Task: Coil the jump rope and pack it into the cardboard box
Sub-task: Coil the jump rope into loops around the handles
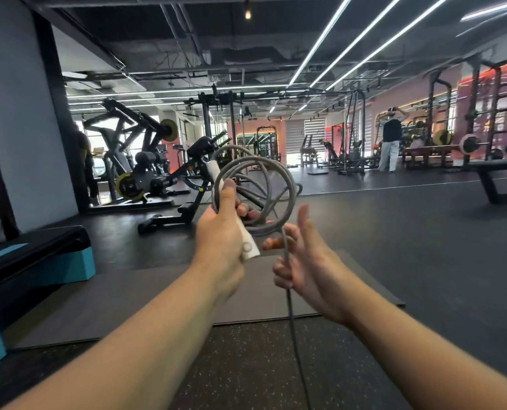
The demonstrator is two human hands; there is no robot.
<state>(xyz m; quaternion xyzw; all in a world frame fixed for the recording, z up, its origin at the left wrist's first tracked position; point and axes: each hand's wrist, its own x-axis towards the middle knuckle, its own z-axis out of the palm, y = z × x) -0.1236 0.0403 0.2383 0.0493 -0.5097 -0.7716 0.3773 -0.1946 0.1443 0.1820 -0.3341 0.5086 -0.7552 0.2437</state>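
Both bare forearms are extended forward from the bottom edge, raised at chest height. The left hand [221,232] is fisted around a white handle [250,245] and a bundle of grey loops, thumb laid upward along the handle, whose smooth rounded butt pokes out at 5 o'clock of the fist. The rope [261,184], grey, round and matte, is gathered in several loose circular coils standing above the left hand at 12 to 2 o'clock. The right hand [305,261], at 3 o'clock of the left, is held palm-left with thumb up; the tail of the rope is pinched loosely by its curled fingers [282,275], and hangs straight down to 6 o'clock, out of frame. A smooth grey mat [128,297] lies on speckled rubber floor [246,365]. A black and teal step [39,261] sits at 9 o'clock. No box is seen.
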